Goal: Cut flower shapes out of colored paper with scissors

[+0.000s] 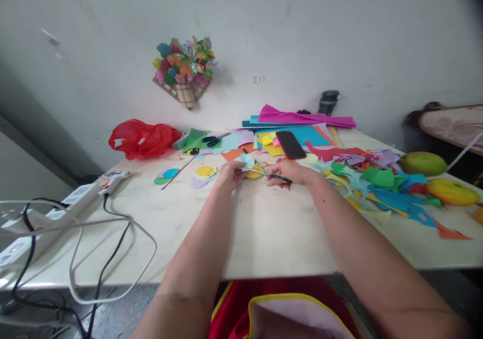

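Observation:
Between the fingers of my left hand (228, 175) is a light blue paper flower (246, 162), held just above the table. My right hand (290, 172) grips scissors (278, 178) with dark handles, and their blades point left at the flower's lower edge. Whether the blades touch the paper I cannot tell. Yellow paper flowers (206, 171) and lilac ones (199, 182) lie to the left of my left hand. Beneath the blades sits a yellow-orange paper piece (254, 173).
Paper scraps (381, 176) and mangoes (422, 163) cover the right side. A phone (290, 145), second scissors (213, 140) and a red plastic bag (143, 139) lie farther back. A power strip (71, 203) with loose cables (113, 219) occupies the left edge. A dark bottle (329, 102) stands behind.

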Tool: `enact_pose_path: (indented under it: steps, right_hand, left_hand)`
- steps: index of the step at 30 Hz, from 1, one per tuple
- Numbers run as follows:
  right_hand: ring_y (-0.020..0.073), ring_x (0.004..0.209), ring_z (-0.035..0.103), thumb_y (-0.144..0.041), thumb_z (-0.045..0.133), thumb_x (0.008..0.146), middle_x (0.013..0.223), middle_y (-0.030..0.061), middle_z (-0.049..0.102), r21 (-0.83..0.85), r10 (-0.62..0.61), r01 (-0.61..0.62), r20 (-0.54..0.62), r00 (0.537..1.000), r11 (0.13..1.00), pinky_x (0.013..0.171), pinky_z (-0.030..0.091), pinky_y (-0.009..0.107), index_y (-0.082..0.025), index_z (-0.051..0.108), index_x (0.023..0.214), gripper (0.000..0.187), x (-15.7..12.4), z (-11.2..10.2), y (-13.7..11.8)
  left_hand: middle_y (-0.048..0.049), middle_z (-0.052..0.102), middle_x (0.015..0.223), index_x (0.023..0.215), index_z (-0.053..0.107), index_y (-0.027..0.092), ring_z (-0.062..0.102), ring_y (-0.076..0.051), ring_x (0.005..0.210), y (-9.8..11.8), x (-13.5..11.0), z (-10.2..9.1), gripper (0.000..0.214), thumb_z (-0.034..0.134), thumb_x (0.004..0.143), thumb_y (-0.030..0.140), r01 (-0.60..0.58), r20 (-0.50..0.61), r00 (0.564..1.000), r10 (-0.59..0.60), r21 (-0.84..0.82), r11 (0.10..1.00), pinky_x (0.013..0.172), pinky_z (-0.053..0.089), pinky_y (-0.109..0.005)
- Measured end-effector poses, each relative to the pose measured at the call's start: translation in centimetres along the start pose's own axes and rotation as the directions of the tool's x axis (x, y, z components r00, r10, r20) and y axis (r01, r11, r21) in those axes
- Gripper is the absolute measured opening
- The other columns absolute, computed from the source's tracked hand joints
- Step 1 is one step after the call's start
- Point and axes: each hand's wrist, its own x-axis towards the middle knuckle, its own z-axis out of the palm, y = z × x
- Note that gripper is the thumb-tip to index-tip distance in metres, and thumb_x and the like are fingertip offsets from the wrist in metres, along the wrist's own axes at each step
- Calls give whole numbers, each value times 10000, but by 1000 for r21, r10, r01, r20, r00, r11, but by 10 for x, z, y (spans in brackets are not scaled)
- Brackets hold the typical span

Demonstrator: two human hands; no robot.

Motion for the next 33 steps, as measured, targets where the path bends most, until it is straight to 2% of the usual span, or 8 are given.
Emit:
enact_pose_path:
  steps: [7, 15, 20, 24, 27, 29, 33]
  right_hand:
    - [61, 386, 463, -454, 883, 498, 456, -54, 549, 11, -1, 1, -1, 1000, 1000, 363, 380, 178, -163, 634, 733, 450, 2, 0, 1]
    - [66, 398, 474, -429, 880, 504, 477, -50, 564, -38, 0, 0, 8, 1000, 999, 371, 372, 181, -164, 643, 733, 423, -3, -1, -1]
    - [69, 394, 479, -449, 833, 584, 485, -35, 572, -69, -1, 9, 106, 994, 998, 390, 383, 189, -156, 654, 717, 368, -4, -5, 3]
    - [71, 391, 485, -414, 788, 641, 497, -33, 573, -29, -38, 41, 97, 995, 999, 397, 374, 191, -149, 632, 744, 324, -11, -12, 3]
    - [74, 397, 466, -334, 774, 636, 498, -41, 556, 84, -89, 87, 27, 996, 993, 401, 365, 203, -148, 618, 786, 285, -14, -15, 2]
    - [78, 417, 470, -304, 763, 637, 512, -38, 552, 194, -138, 150, -74, 988, 970, 410, 357, 208, -151, 600, 788, 270, -10, -13, 2]
    - [113, 519, 567, -282, 810, 571, 634, -4, 624, 359, -80, 237, -400, 913, 903, 412, 319, 202, -175, 572, 889, 412, 10, 2, 3]
  left_hand:
    - [-60, 668, 678, 683, 594, 124, 652, -160, 591, 1, -1, 0, 129, 631, 600, 33, -4, 9, 1000, 4, 18, 1000, 571, 569, -273]
    - [-58, 682, 659, 689, 608, 119, 646, -146, 549, -1, 3, -3, 120, 667, 597, 69, -66, 18, 998, 65, 24, 998, 506, 517, -226]
    - [-51, 687, 667, 717, 604, 129, 651, -144, 539, 0, 3, -3, 145, 674, 605, 69, -82, -11, 997, 82, 0, 997, 503, 508, -217]
    - [-38, 692, 692, 772, 616, 140, 670, -144, 597, 3, 2, -3, 178, 650, 617, 60, -69, -52, 996, 66, -63, 996, 575, 549, -233]
    - [-31, 689, 685, 796, 620, 145, 676, -141, 617, 4, 1, -3, 178, 635, 641, 60, -59, -66, 996, 52, -98, 993, 618, 563, -238]
    - [-42, 693, 695, 801, 623, 139, 686, -147, 641, 3, 0, -1, 160, 628, 663, 59, -50, -62, 997, 43, -110, 993, 625, 563, -235]
    - [-49, 696, 725, 790, 624, 126, 683, -142, 652, -1, -3, 5, 126, 623, 688, 52, -52, -45, 998, 46, -138, 989, 627, 558, -226]
